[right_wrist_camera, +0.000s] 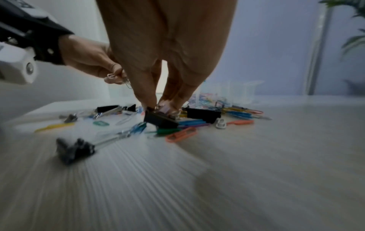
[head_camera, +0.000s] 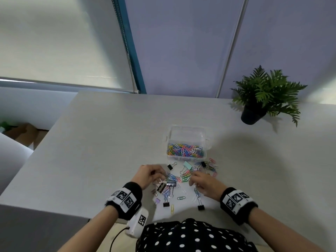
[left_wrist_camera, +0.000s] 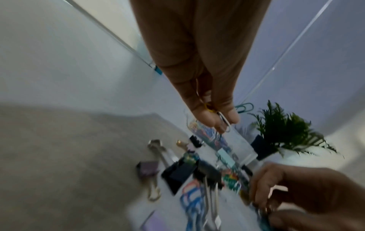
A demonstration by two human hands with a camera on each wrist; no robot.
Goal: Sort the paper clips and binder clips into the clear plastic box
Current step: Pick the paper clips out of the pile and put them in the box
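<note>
The clear plastic box (head_camera: 169,140) stands mid-table, with coloured paper clips (head_camera: 185,149) heaped in its near compartment. Loose paper clips (head_camera: 185,176) and binder clips lie between the box and me. My left hand (head_camera: 162,176) pinches a few paper clips (left_wrist_camera: 212,109) between thumb and fingertips, just above the pile's left side. My right hand (right_wrist_camera: 160,106) is down in the pile, its fingertips pinching the top of a black binder clip (right_wrist_camera: 161,120). That clip is hidden under the hand in the head view. A large black binder clip (head_camera: 171,183) lies between both hands.
A mint binder clip (head_camera: 188,165) and small black binder clips (head_camera: 201,207) lie scattered around. A potted fern (head_camera: 261,99) stands at the table's far right. The table's left edge (head_camera: 36,151) drops to the floor, and its front edge runs close to my body.
</note>
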